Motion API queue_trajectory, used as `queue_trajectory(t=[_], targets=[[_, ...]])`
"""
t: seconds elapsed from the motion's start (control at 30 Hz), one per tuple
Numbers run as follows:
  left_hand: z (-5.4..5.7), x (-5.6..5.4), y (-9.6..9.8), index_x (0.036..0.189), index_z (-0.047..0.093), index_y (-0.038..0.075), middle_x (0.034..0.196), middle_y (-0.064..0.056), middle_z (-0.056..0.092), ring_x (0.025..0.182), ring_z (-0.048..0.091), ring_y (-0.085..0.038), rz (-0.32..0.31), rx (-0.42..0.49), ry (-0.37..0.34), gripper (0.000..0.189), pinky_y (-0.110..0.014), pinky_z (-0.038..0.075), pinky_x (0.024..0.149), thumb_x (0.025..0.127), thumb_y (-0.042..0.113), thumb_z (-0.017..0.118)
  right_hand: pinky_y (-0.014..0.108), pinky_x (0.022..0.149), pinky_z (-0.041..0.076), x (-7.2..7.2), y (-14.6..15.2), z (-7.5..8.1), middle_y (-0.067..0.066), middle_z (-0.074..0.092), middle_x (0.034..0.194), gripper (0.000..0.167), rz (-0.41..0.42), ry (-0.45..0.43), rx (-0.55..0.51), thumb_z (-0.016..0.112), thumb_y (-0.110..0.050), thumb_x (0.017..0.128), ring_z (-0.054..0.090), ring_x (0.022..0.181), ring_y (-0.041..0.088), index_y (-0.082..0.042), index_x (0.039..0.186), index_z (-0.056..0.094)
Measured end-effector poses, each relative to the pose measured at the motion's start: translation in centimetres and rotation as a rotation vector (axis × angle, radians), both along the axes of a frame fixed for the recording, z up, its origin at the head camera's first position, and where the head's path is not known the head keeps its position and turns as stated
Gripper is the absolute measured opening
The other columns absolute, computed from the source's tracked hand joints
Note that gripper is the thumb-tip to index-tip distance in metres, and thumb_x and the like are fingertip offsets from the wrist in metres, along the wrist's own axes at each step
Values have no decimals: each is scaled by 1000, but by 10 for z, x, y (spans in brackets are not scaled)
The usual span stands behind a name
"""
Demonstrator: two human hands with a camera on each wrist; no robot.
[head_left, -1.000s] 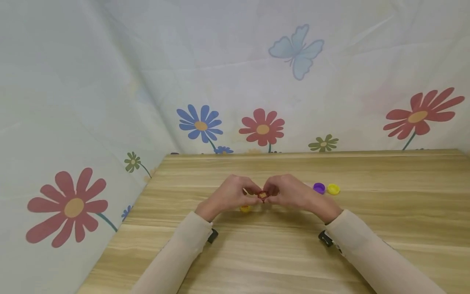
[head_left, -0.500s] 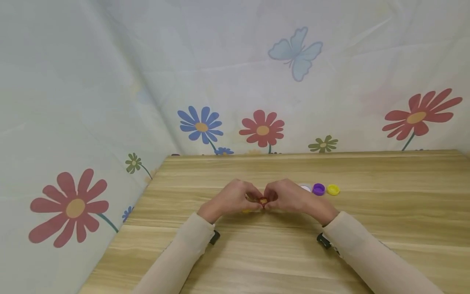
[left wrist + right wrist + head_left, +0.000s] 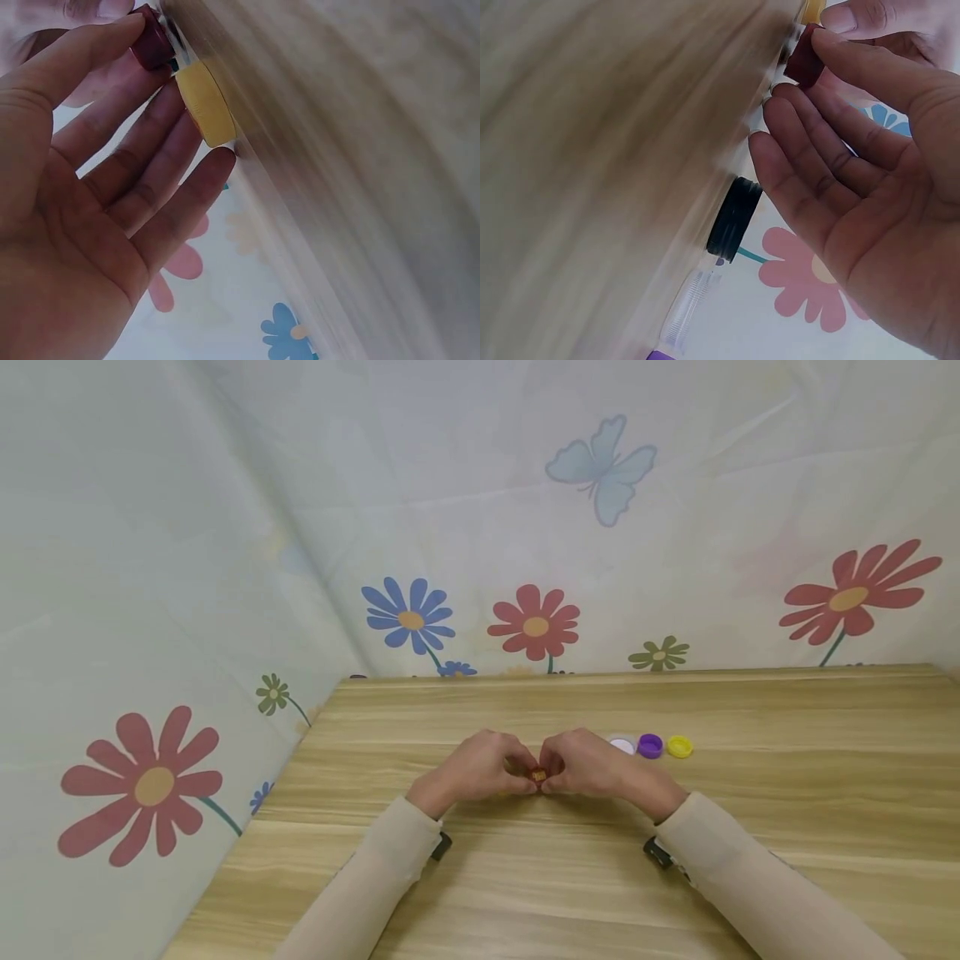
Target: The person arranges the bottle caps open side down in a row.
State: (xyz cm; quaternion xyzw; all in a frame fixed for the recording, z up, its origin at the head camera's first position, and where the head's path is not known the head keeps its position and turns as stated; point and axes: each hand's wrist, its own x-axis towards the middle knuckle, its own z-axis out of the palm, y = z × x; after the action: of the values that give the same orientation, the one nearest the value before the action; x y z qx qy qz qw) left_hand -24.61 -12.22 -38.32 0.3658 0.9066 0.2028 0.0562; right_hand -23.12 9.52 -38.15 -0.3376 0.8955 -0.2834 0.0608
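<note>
A small dark red bottle cap (image 3: 538,775) with yellow print on its top is between my two hands, low over the wooden table. My left hand (image 3: 480,766) pinches it from the left with the thumb and fingertips, the other fingers spread. From the right my right hand (image 3: 588,763) pinches the same red cap (image 3: 806,60). Beside the red cap, a yellow cap (image 3: 206,105) stands near the left fingertips in the left wrist view; the left hand mostly hides it in the head view. Whether the red cap touches the table is unclear.
Right of my right hand lie a white cap (image 3: 622,745), a purple cap (image 3: 650,746) and a yellow cap (image 3: 680,747) in a row. A black cap (image 3: 735,217) shows in the right wrist view. A flowered cloth (image 3: 465,527) hangs behind the table.
Both hands have come down and slightly nearer with the red cap. The white cap has come into sight from behind the right hand, while the yellow cap by the left hand became mostly covered.
</note>
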Motion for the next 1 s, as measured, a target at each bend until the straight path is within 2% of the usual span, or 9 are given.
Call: queue_trajectory(t=[0.3,0.67,1.0], targets=[[1,3,1,104,85,15,96,8,72,90,65,-10,4,-21,31,17,-31,54,87,89,21,88,26,70,52,2,-2,0,-6,66,81,16,10,33,16,86,-11,89,57,73,7,-6,96,72],[0,3,1,103,84,16,97,9,72,92,65,-11,18,-42,27,17,-32,54,88,88,22,89,26,70,52,3,-2,-1,-5,65,83,19,1,36,29,87,-10,89,57,74,8,-6,97,71],[1,1,0,105,84,16,99,9,73,95,65,-10,-2,-35,10,21,-31,54,90,86,21,91,27,71,52,4,-2,1,-6,65,84,19,-8,17,32,87,-12,89,58,76,8,-8,97,70]])
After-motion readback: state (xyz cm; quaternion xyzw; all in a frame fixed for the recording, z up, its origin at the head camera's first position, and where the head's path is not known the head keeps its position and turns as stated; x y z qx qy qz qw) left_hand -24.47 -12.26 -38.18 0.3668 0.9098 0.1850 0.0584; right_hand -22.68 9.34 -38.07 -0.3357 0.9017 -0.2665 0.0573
